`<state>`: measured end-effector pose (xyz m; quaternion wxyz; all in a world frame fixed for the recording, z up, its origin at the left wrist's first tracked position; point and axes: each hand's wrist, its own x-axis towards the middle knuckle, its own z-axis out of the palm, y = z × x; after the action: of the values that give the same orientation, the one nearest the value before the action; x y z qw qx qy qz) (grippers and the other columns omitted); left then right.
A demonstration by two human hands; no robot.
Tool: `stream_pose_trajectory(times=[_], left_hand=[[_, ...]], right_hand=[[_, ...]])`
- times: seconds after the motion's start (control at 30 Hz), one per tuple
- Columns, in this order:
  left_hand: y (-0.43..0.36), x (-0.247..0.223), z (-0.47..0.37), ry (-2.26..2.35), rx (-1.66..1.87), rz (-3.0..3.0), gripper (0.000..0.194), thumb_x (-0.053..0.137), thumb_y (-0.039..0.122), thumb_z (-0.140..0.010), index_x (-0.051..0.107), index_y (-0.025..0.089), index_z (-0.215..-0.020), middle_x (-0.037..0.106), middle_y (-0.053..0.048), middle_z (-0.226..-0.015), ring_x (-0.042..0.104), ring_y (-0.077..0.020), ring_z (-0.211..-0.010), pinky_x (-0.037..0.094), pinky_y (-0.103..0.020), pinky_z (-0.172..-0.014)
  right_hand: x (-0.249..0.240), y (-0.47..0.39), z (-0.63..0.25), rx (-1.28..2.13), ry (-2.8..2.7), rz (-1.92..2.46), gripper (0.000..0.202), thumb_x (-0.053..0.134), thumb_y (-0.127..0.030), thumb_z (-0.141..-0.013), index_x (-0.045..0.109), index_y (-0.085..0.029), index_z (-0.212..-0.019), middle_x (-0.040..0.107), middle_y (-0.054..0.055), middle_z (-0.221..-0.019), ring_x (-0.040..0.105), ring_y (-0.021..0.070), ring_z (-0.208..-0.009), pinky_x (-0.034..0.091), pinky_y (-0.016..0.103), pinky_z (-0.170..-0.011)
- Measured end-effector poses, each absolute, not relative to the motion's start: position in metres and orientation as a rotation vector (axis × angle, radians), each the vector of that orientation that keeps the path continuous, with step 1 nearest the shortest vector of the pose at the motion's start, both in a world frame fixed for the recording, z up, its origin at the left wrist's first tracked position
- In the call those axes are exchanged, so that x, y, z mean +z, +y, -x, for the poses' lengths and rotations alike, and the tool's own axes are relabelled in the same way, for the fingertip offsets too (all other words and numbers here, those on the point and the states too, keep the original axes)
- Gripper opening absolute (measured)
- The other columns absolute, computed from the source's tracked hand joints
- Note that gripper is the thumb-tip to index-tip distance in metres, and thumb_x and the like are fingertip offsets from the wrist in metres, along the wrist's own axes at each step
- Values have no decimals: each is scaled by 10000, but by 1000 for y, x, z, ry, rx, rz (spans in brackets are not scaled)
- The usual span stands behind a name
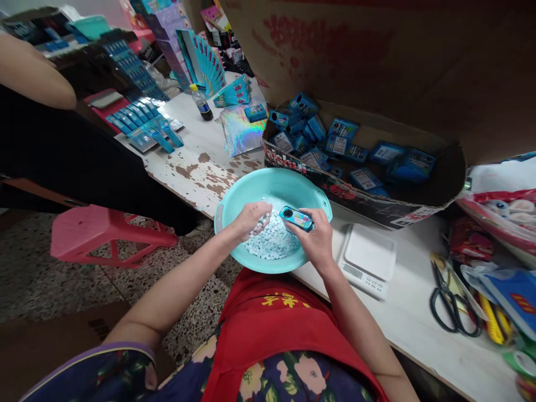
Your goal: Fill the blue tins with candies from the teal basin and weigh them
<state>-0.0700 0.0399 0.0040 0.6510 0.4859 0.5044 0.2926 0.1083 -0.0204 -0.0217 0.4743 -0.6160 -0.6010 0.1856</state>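
A turquoise plastic basin (234, 251) stands at the table's front edge, with a heap of small pale blue candies (273, 240) in its bottom. Over the left part of the heap, my left hand (254, 218) is curled around some of these candies. My right hand (316, 234) grips a small blue tin (298, 218) by its sides, above the right part of the basin. The tin is tilted, with a round dark spot at its left end; whether anything is inside cannot be seen.
Behind the basin, an open cardboard box (402, 209) holds several blue packs. A white scale (368, 259) and black scissors (450, 307) lie to the right. Left are a dark-liquid bottle (201, 103), a pink stool (84, 234) and another person's arm (33, 72).
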Motion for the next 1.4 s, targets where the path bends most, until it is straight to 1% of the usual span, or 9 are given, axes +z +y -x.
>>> stream_pose_trajectory(times=[0.07, 0.2, 0.3, 0.4, 0.67, 0.83, 1.1, 1.3, 1.4], left_hand=[[40, 18, 60, 995, 924, -780, 279, 651, 440, -701, 505, 204, -670, 460, 48, -454, 321, -64, -309, 175, -183, -322], [39, 29, 41, 898, 1274, -524, 263, 675, 358, -663, 472, 191, -668, 589, 12, -569, 538, -100, -447, 391, -190, -417], [38, 26, 34, 882, 1363, -517, 265, 696, 338, -671, 479, 185, -675, 581, 23, -578, 591, -117, -518, 455, -211, -498], [36, 22, 30, 877, 1394, -578, 285, 727, 345, -689, 500, 176, -660, 533, 43, -561, 567, -98, -497, 444, -208, -498], [32, 24, 26, 953, 1399, -746, 382, 744, 458, -730, 504, 178, -630, 513, 43, -528, 522, -81, -451, 433, -208, -475], [35, 27, 23, 979, 1379, -792, 346, 716, 463, -758, 531, 178, -693, 518, 46, -500, 526, -95, -431, 425, -211, -454], [33, 29, 23, 991, 1316, -781, 274, 681, 416, -787, 553, 174, -768, 566, 34, -615, 566, -90, -498, 478, -214, -517], [29, 33, 19, 932, 1227, -841, 279, 648, 439, -812, 559, 177, -780, 550, 38, -569, 496, -64, -409, 345, -175, -397], [30, 36, 24, 922, 1288, -816, 266, 653, 421, -810, 561, 177, -756, 524, 45, -544, 462, -56, -404, 331, -174, -393]], right_hand=[[-21, -23, -100, 502, -1572, 1474, 319, 754, -382, -760, 641, -223, -1013, 630, 53, -970, 617, 226, -920, 485, 355, -817], [-17, -28, -87, 548, -1680, 1443, 313, 748, -368, -771, 639, -214, -1020, 633, 58, -958, 618, 239, -924, 489, 361, -796], [-13, -30, -85, 539, -1672, 1470, 323, 771, -348, -750, 642, -208, -1011, 636, 62, -954, 618, 248, -924, 489, 368, -791], [-10, -29, -87, 540, -1673, 1478, 335, 795, -318, -723, 643, -213, -1003, 638, 57, -954, 616, 251, -925, 489, 372, -796], [-6, -26, -87, 587, -1622, 1467, 337, 812, -291, -687, 653, -217, -975, 636, 35, -923, 621, 231, -895, 484, 352, -789], [-5, -26, -85, 594, -1612, 1454, 326, 800, -300, -687, 655, -221, -968, 635, 34, -923, 622, 236, -906, 483, 359, -794], [-3, -25, -93, 664, -1546, 1457, 328, 793, -333, -690, 662, -226, -971, 638, 27, -921, 625, 224, -878, 483, 349, -783], [-5, -24, -93, 713, -1492, 1434, 333, 816, -273, -671, 676, -222, -969, 642, 23, -926, 621, 216, -893, 475, 344, -816], [-7, -27, -95, 751, -1459, 1401, 342, 825, -271, -660, 679, -225, -966, 649, 19, -939, 619, 213, -908, 475, 341, -833]])
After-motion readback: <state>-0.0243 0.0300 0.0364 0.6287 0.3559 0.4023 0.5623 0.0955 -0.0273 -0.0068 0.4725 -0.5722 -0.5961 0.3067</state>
